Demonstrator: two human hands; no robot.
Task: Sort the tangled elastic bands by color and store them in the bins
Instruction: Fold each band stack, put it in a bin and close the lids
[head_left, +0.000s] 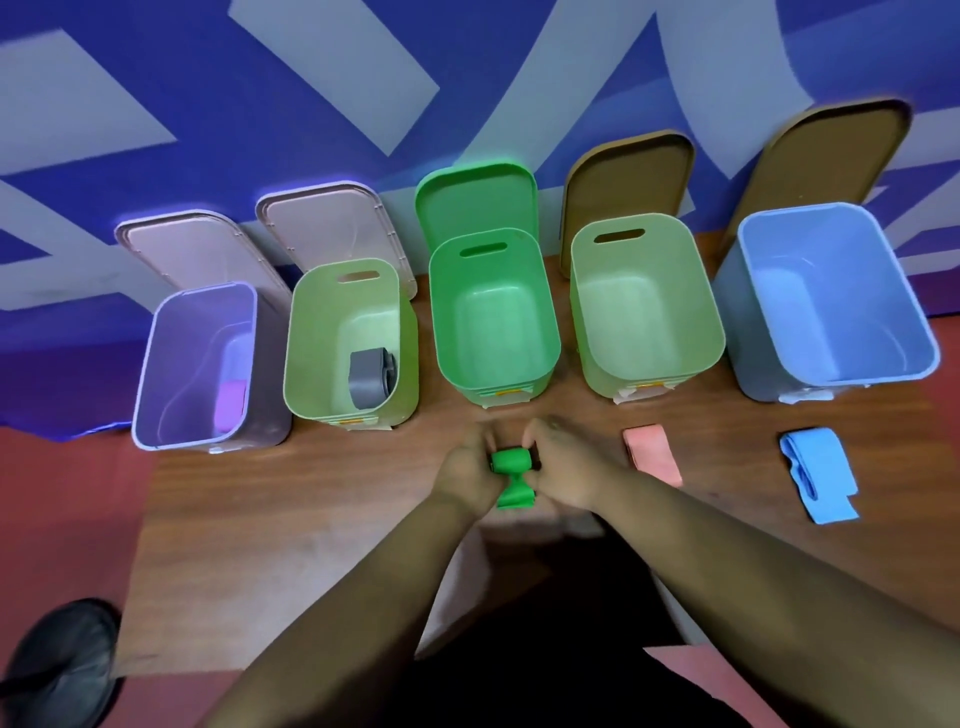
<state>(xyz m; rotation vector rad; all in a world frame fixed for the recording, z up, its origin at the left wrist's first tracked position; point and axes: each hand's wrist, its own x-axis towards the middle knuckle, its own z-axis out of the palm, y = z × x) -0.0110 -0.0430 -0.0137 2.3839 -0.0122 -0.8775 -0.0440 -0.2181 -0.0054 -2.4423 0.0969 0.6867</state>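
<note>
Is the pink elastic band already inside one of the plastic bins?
No, the pink elastic band lies flat on the wooden table.

Black shoe (57, 665) on red floor (52, 519), near wooden table (311, 493).

Five open bins in a row, left to right: lilac bin (176, 364), pale green bin (311, 332), green bin (493, 322), second pale green bin (644, 317), blue bin (831, 301). Purple band (231, 410) lying in lilac bin. Grey band (370, 376) rolled up in pale green bin. Green band (511, 470) half rolled, loose tail hanging, pinched between left hand (467, 467) and right hand (561, 467), just in front of green bin. Pink band (652, 453) flat on tabletop before second pale green bin. Blue band (821, 480) folded flat before blue bin.
</note>
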